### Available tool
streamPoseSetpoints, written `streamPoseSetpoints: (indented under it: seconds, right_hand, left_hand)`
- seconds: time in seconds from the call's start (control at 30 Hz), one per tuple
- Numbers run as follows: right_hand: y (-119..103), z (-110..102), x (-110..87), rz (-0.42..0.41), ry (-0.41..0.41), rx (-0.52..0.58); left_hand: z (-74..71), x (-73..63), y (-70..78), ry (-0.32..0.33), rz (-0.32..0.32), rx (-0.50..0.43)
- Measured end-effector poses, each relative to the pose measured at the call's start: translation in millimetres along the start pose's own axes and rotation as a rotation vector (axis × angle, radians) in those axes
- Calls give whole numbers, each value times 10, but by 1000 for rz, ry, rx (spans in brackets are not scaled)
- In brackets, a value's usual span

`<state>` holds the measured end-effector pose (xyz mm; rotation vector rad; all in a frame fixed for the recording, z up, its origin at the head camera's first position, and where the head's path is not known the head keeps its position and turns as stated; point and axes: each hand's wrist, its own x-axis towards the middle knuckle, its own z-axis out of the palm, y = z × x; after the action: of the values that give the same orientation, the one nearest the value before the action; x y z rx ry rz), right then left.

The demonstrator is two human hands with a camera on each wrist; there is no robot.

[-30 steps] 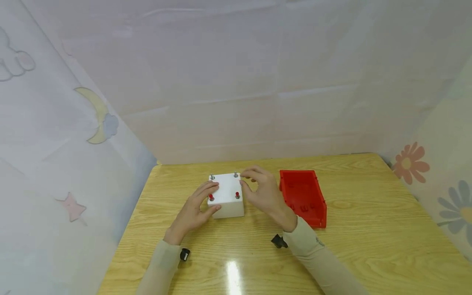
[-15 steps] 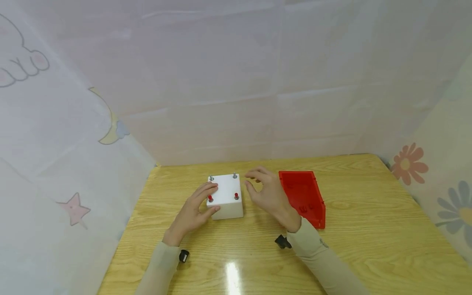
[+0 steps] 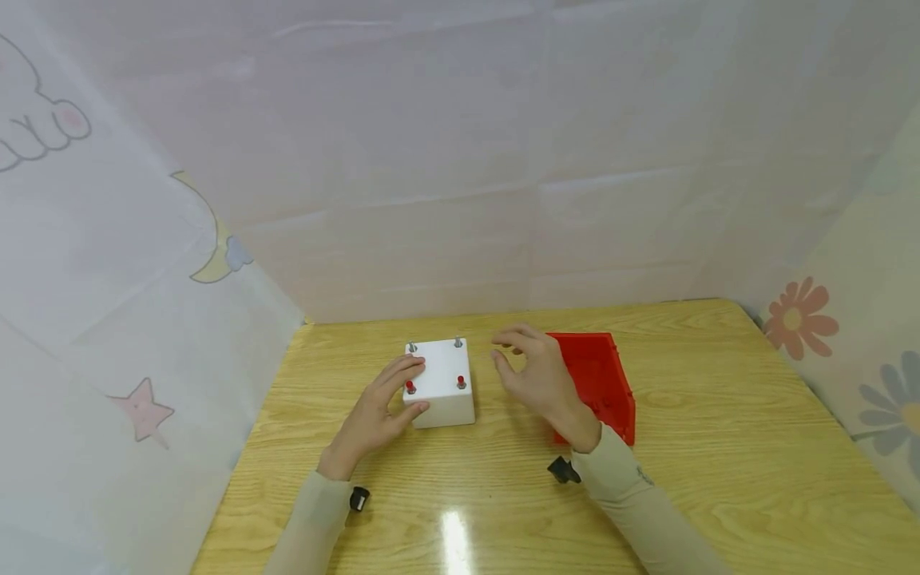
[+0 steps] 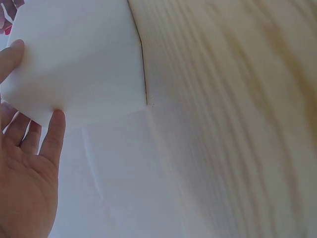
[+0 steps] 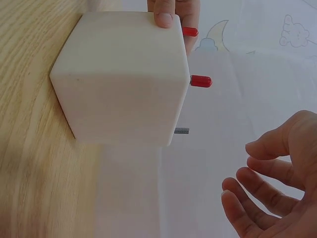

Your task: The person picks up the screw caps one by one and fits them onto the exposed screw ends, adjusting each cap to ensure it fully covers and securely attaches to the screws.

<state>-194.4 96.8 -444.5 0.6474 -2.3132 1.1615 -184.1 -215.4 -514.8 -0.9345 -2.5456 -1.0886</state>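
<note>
A white box (image 3: 444, 369) stands on the wooden table with upright bolts at its top corners. Red caps (image 3: 461, 382) cover the two near bolts, while the far bolts (image 3: 458, 343) show bare metal thread. My left hand (image 3: 375, 413) holds the box at its left side, thumb on the near face and fingers over the left edge of the top. Off to the right of the box, my right hand (image 3: 537, 374) hovers with relaxed, bent fingers. The right wrist view shows nothing between those fingers and a bare bolt (image 5: 182, 131) apart from them.
Behind and beneath the right hand lies a red open tray (image 3: 607, 371) with small raised parts inside. The wooden table (image 3: 719, 447) meets a printed cloth backdrop (image 3: 446, 200) at the back and sides.
My right hand has drawn away from the box's far right corner and moved right, toward the red tray. The left hand keeps its hold on the box.
</note>
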Motion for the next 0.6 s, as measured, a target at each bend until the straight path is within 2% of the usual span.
streamPoseSetpoints:
  seconds: [0.33,0.6]
  right_hand:
    - [94,-60,-40,17,-10,-44]
    - [209,-126,-65,-8,3,-79]
  left_hand:
    - [1,-3,7,-4,-8,-2]
    - [3,-2,10,4,-3,6]
